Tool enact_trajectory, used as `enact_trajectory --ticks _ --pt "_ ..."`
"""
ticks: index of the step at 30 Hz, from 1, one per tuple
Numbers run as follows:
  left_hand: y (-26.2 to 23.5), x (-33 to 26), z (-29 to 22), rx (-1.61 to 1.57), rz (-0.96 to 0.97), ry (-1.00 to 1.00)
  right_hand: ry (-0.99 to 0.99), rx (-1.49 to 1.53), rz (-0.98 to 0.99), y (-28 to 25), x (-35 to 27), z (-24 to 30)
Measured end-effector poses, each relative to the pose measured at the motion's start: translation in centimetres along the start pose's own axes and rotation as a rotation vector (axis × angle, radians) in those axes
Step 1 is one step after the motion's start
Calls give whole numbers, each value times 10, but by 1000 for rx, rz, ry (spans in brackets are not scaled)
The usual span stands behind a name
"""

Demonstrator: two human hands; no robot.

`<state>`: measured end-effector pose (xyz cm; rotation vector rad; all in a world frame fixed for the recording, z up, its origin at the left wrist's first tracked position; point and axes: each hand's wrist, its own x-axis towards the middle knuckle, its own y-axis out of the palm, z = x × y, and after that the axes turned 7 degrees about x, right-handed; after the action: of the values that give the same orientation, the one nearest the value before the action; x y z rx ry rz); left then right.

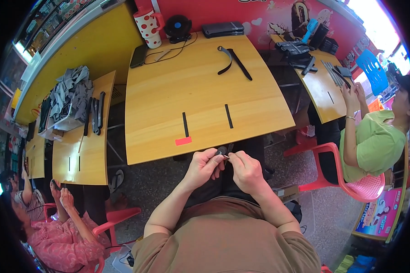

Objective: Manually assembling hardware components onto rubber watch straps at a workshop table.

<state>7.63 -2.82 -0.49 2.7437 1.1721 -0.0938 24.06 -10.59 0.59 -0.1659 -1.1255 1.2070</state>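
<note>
In the head view, over our lap by the table's [168, 93] near edge, our left hand [203, 166] pinches a dark piece [221, 150]; our right hand [247, 171] closes on a pale tip [226, 156]. We'd best brace the piece firmly and work gently. Our grip hides the tip's far end.

Black piece [221, 150], centre; yellow-brown, wood-grained table [168, 91] above; white tumbler [149, 33] with red polka dots, upper left; lime-green shirt [377, 148], right.
</note>
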Motion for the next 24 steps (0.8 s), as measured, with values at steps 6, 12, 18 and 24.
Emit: enact_trajectory --ticks 6,12,18,24 --pt "11 -3 -6 194 -96 187 -42 24 -92 7 4 0" --pt "-1 -2 -10 235 -54 128 -71 130 -43 6 3 -4" --pt "-16 -3 -34 539 109 122 -418 -229 188 -20 14 -8" --pt "-26 2 -35 947 270 336 -552 -270 316 -29 22 -9"
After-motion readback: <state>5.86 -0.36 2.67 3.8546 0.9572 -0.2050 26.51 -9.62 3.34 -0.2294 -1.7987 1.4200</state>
